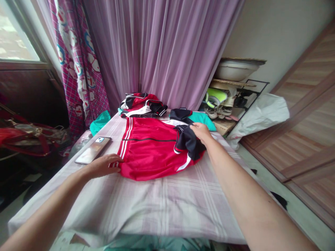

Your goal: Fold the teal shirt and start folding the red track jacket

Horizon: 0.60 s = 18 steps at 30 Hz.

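Note:
A red zip-up jacket [151,150] lies front up on the cloth-covered table, its white-striped hem toward the left and its zipper running left to right. My left hand [104,165] pinches the near corner of that hem. Bunched over the right end of the jacket is its dark navy part with white trim [192,143]. My right hand [201,132] grips this dark fabric, fingers closed on it; the fingertips are partly hidden. A smartphone [95,150] lies back up just beyond my left hand.
Another red, black and white garment [142,104] is heaped at the table's far end, near the purple curtain [167,52]. Teal and navy clothing [201,120] lies at the far right. A shoe rack [248,101] and a white bag [261,115] stand beyond the right edge.

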{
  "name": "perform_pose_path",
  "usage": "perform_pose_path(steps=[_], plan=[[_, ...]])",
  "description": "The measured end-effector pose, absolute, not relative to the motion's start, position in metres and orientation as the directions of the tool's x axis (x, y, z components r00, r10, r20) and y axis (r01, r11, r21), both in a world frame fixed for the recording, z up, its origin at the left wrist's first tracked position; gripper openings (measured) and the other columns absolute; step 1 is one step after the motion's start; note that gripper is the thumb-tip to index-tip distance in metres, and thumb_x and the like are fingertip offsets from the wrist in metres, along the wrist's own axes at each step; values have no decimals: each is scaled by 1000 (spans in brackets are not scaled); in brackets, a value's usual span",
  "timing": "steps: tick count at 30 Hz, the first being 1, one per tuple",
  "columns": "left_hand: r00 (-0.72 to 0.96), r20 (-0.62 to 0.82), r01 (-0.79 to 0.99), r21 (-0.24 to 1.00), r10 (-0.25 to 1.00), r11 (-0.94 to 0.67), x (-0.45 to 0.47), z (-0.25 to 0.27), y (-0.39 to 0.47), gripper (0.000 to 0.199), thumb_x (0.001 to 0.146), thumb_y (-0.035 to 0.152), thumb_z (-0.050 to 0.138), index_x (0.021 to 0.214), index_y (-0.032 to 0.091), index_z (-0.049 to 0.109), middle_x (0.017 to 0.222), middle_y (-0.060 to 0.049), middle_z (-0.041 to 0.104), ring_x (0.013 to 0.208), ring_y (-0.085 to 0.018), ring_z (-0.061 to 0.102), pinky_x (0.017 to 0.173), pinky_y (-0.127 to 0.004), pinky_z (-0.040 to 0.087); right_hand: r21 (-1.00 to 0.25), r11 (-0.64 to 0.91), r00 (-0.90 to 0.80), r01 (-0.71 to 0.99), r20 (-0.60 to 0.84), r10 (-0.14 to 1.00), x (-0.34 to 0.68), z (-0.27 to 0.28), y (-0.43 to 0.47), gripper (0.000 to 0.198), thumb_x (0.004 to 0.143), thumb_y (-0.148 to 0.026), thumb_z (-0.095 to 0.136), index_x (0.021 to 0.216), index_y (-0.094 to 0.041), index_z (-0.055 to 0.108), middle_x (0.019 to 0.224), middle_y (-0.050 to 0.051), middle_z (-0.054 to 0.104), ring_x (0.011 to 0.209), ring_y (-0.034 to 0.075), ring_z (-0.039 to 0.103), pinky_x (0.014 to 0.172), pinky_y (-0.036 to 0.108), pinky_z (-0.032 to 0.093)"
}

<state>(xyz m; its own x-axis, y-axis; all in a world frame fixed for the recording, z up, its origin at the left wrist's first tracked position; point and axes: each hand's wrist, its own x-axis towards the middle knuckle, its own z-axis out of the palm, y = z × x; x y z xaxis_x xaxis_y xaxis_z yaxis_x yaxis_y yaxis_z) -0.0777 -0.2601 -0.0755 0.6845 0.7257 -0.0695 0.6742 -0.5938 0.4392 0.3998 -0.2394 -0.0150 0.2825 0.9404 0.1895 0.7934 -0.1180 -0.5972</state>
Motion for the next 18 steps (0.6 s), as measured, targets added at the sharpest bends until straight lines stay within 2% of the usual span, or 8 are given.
perform_pose_path(steps=[2, 4, 5, 8, 10, 13, 15, 18], plan=[[676, -68, 677, 450, 734, -582, -79, -77, -261, 39, 85, 42, 58, 117, 25, 71, 109, -10, 71, 74, -17, 64, 70, -28, 53, -668, 20, 44, 744, 79, 996, 379, -10, -228, 37, 93, -39, 53, 122, -23, 71, 110, 6, 77, 96, 18, 72, 79, 26, 56], [670, -68, 676, 467, 739, -570, -80, -78, -263, 39, 86, 40, 56, 120, 24, 70, 113, -10, 70, 77, -17, 64, 72, -28, 53, -647, 89, -98, 757, 22, 995, 372, -7, -222, 37, 94, -39, 54, 124, -26, 71, 121, 5, 75, 104, 19, 70, 88, 29, 56], [668, -68, 674, 476, 741, -565, -80, -79, -264, 40, 87, 39, 55, 121, 23, 69, 116, -10, 69, 79, -17, 65, 74, -29, 53, -594, 76, -81, 801, 19, 997, 374, -8, -222, 36, 94, -37, 52, 124, -26, 71, 125, 5, 73, 111, 20, 69, 94, 31, 53], [670, -80, 671, 492, 738, -555, -81, -78, -266, 41, 88, 38, 55, 124, 22, 68, 120, -12, 68, 80, -16, 65, 77, -29, 54, -399, -87, 112, 913, 38, 993, 398, -16, -229, 32, 91, -32, 58, 116, -24, 75, 131, 8, 70, 124, 25, 62, 107, 37, 45], [673, -84, 671, 489, 735, -558, -81, -77, -267, 43, 86, 41, 58, 124, 22, 68, 122, -12, 68, 82, -17, 65, 77, -28, 54, -344, -170, 174, 924, -18, 985, 416, -26, -239, 31, 85, -34, 67, 111, -22, 77, 128, 11, 71, 125, 32, 60, 110, 45, 42], [673, -75, 672, 477, 736, -566, -81, -74, -267, 47, 83, 44, 63, 124, 21, 68, 127, -13, 67, 95, -22, 66, 80, -30, 54, -284, -255, 242, 924, -79, 967, 432, -42, -251, 28, 77, -43, 76, 98, -24, 79, 118, 12, 75, 119, 35, 63, 107, 51, 42], [669, -66, 673, 477, 741, -565, -80, -73, -268, 48, 81, 45, 64, 122, 21, 70, 127, -15, 67, 101, -25, 66, 81, -32, 54, -272, -277, 260, 921, -99, 961, 439, -47, -257, 23, 75, -44, 78, 86, -24, 79, 105, 9, 77, 111, 32, 66, 101, 46, 46], [666, -70, 670, 496, 743, -553, -80, -74, -269, 46, 81, 45, 63, 122, 26, 71, 125, -15, 68, 88, -23, 66, 76, -33, 55, -311, -264, 240, 913, -114, 964, 458, -46, -270, 20, 73, -41, 78, 76, -21, 77, 85, 5, 75, 95, 25, 68, 85, 32, 50]])
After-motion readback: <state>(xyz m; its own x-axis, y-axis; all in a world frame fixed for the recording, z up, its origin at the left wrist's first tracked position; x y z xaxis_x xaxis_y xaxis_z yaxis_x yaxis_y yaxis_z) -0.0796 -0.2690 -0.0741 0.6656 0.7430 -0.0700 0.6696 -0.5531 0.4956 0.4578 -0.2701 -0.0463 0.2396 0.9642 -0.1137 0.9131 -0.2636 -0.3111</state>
